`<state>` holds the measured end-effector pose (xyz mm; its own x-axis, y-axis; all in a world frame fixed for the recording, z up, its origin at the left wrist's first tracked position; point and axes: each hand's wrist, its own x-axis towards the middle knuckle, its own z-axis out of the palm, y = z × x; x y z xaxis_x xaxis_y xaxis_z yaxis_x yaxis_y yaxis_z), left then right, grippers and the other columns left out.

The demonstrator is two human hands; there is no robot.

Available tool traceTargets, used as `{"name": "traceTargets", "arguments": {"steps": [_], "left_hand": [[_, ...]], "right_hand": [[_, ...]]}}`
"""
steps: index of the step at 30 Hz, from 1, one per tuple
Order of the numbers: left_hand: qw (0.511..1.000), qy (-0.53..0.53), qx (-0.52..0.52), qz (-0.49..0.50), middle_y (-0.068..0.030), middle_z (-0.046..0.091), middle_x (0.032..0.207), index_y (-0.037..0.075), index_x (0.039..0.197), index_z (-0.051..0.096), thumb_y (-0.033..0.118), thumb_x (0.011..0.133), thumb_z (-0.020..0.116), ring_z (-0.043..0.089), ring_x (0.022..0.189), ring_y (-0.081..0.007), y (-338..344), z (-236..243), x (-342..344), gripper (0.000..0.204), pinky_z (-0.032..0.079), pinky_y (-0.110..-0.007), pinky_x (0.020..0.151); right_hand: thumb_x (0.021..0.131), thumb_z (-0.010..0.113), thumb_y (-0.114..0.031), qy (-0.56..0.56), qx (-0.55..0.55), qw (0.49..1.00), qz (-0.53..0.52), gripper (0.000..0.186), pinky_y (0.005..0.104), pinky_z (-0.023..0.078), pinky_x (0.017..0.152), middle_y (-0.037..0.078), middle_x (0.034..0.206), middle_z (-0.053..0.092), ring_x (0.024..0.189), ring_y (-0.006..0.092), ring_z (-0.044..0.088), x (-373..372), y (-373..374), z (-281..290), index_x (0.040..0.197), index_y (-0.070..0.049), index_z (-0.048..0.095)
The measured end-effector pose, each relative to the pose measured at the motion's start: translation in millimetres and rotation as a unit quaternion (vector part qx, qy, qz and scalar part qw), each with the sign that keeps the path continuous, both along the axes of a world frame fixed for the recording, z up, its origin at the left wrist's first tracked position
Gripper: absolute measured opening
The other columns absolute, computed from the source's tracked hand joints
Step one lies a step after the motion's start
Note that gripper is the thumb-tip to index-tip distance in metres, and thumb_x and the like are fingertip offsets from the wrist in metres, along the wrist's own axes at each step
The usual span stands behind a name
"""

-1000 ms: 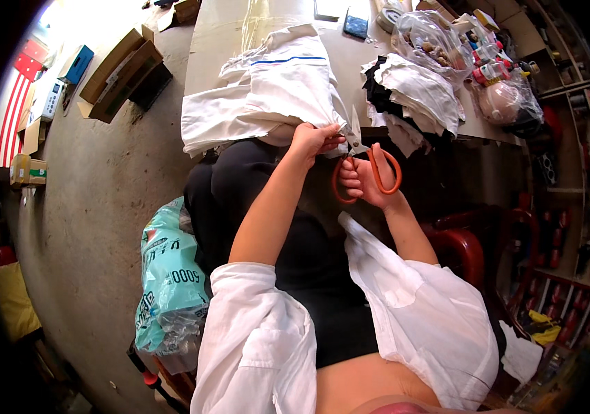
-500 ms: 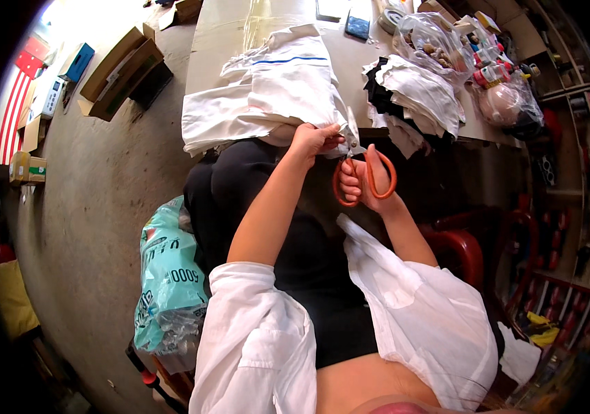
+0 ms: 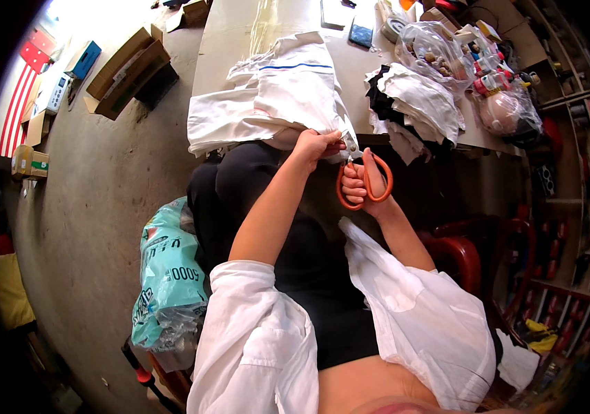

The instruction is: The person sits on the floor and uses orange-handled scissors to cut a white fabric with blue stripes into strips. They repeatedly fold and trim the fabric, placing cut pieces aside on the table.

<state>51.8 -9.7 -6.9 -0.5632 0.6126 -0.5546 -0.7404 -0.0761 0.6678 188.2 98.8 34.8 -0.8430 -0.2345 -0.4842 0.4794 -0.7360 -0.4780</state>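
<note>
A white cloth garment (image 3: 295, 90) with a blue stripe lies on the table's near edge and hangs partly over my lap. At its lower right edge, my left hand (image 3: 319, 146) pinches the fabric between thumb and fingers. My right hand (image 3: 369, 183) is closed in the orange-handled scissors (image 3: 387, 172), just right of the left hand. The scissors' blades point up and away, against the garment's right edge, and are partly hidden by cloth. Whether the blades have fabric between them is hard to make out.
On the table (image 3: 229, 34), a pile of white and black cloth pieces (image 3: 416, 100) lies right of the garment. Behind it are a clear plastic bag (image 3: 435, 52), bottles and a dark phone (image 3: 361, 32). A teal plastic package (image 3: 170, 269) sits left of my legs; a cardboard box (image 3: 126, 72) stands farther left.
The scissors' handles have come closer together and the blades, spread and visible before, now sit lower against the cloth. My left hand keeps its pinch on the garment. The whole view has shifted slightly.
</note>
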Motion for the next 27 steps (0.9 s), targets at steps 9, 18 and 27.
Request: {"name": "traceTargets", "arguments": {"steps": [9,18,27], "left_hand": [[0.999,0.006,-0.022,-0.03,-0.0091,0.066,0.083,-0.001,0.091,0.064,0.017,0.087,0.064,0.064,0.073,-0.0162,-3,-4,3,0.018,0.053,-0.027,0.07],[1.0,0.004,0.008,0.02,-0.0068,0.066,0.084,0.003,0.091,0.065,0.021,0.087,0.064,0.063,0.073,-0.0148,0,-7,7,0.018,0.05,-0.026,0.066],[0.987,-0.028,0.063,0.145,-0.0057,0.065,0.083,0.003,0.091,0.064,0.005,0.083,0.061,0.062,0.07,-0.0135,8,-10,-1,0.009,0.052,-0.027,0.062]], "right_hand": [[0.084,0.03,-0.074,-0.025,-0.058,0.997,-0.046,0.068,0.0225,0.035,0.05,-0.002,0.063,0.039,0.054,0.0101,0.039,-13,-12,12,0.077,-0.008,0.044],[0.088,0.033,-0.068,0.019,-0.029,0.999,-0.018,0.059,0.0182,0.027,0.033,-0.006,0.05,0.031,0.038,0.0049,0.03,-9,-4,-15,0.068,-0.013,0.04],[0.086,0.03,-0.071,0.041,0.151,0.988,-0.013,0.066,0.03,0.042,0.062,0.003,0.072,0.044,0.06,0.0171,0.045,-2,-38,-18,0.09,-0.008,0.049]]}}
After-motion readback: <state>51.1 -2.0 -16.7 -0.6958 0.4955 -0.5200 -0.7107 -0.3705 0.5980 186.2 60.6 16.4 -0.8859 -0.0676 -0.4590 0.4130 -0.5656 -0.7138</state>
